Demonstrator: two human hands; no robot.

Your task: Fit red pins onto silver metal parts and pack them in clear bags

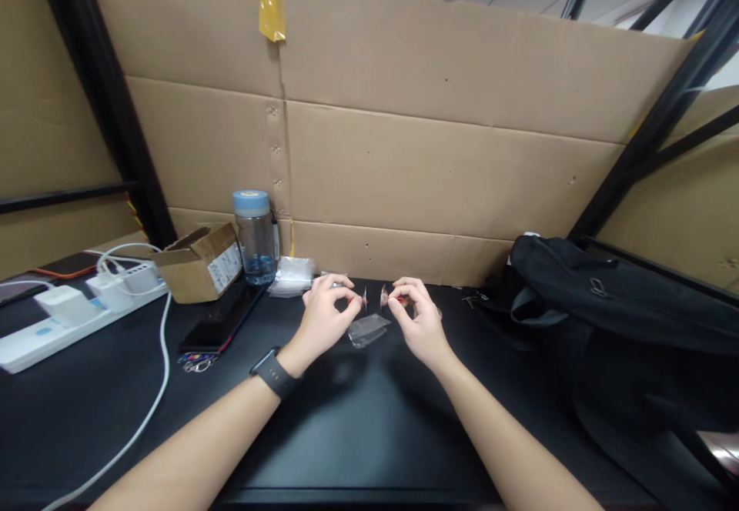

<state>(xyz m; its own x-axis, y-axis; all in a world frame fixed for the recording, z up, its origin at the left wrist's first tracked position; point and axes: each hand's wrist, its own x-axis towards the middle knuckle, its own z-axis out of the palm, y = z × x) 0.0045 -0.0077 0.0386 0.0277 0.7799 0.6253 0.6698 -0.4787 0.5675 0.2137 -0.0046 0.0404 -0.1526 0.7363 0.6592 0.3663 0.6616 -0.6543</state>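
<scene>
My left hand, with a dark watch on its wrist, pinches a small thin disc seen nearly edge-on. Facing it across a narrow gap, a second small round disc with a reddish tint sits in the fingertips of my right hand. Both are too small to tell their exact kind. Below and between the hands, a clear plastic bag lies on the black tabletop. Behind my left hand is a pile of clear plastic bags.
To the left stand a blue-lidded water bottle, an open cardboard box and a white power strip with a trailing cable. A flat black device lies nearby. A black backpack occupies the right side. Cardboard panels wall the back.
</scene>
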